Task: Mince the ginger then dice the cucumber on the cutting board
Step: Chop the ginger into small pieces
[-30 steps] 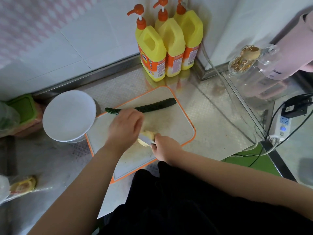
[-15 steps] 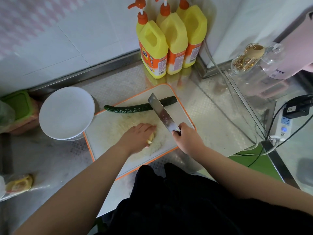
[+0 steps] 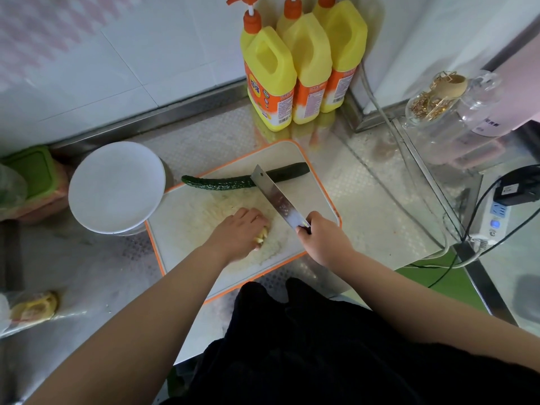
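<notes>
From over the person's shoulders, the left hand (image 3: 239,229) lies knuckles-up on the white, orange-rimmed plastic cutting board (image 3: 315,197), fingers curled down over a pale yellow clump of cut ginger (image 3: 262,235), seemingly bunching it so the next chops land on a tight pile. More fine ginger bits are scattered around that hand. The right hand (image 3: 323,239) is wrapped round the handle of a broad steel cleaver (image 3: 277,200), which points up and away from the ginger, probably kept clear while the pile is gathered. Beyond both hands lies the whole dark green cucumber (image 3: 222,183), uncut, its middle crossed by the blade tip. Left of the left hand stands a round white bowl (image 3: 117,185); past the cucumber, three yellow pump bottles (image 3: 298,68).
</notes>
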`<state>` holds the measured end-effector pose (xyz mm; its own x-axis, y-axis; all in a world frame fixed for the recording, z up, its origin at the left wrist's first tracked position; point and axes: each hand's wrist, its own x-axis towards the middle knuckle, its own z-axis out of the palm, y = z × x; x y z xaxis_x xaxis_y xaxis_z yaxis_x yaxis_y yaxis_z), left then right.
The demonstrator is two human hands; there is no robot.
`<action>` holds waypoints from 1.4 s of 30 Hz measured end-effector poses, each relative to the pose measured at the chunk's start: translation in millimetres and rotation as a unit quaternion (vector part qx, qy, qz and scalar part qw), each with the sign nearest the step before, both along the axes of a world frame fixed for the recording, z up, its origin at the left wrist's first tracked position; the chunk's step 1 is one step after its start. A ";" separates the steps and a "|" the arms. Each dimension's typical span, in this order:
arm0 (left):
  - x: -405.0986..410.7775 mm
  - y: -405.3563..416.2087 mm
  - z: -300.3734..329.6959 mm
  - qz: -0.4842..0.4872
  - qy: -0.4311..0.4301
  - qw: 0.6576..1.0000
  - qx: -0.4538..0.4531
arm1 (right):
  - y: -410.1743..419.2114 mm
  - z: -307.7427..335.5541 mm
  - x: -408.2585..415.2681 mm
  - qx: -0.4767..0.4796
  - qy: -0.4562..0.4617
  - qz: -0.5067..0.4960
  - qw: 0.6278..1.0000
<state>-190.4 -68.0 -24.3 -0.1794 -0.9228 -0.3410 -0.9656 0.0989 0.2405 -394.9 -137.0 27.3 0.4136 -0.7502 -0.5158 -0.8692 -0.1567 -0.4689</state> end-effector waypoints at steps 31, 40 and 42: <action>-30.2 33.9 -24.3 0.204 0.119 0.919 -0.316 | 2.9 -2.3 15.5 -0.044 0.100 0.163 0.980; -34.4 32.0 -26.8 0.228 0.126 0.924 -0.278 | 1.6 -3.0 17.3 -0.040 0.070 0.131 0.988; -35.3 31.9 -25.7 0.240 0.124 0.927 -0.260 | 1.9 -2.0 20.3 -0.050 0.073 0.147 0.985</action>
<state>-225.7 -36.1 -50.0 0.2812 -0.9445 0.1696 -0.8497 -0.1630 0.5014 -374.6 -135.0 25.3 0.5473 -0.6599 -0.5148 -0.8365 -0.4502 -0.3122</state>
